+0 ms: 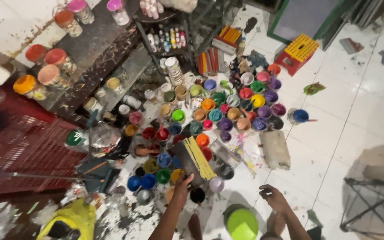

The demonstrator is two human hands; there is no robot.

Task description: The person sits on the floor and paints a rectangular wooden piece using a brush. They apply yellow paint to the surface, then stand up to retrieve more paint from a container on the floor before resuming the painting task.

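Right now my left hand is clamped on the near end of a dark flat board with a bundle of yellow sticks lying along it, just below the centre of the frame. My right hand hangs free toward the lower right, fingers loosely apart and curled, gripping nothing, above bare white floor tiles.

As I judge it, the risk is the crowd of open paint cups packed around and under the board. It reaches out over them, so a dip of its far end could knock a cup over or drag through wet colour. The sticks look to be lying loose on top; if I tilt the board sideways they could slide off into the paint. I am holding it by one end only, which makes such a wobble likelier.

The board's long axis runs from lower right, at my fingers, up toward the upper left, and the sticks lie along that same line. Its far end points toward the cluttered dark shelf of jars in the upper left. A green bowl sits at the bottom edge, between my arms.
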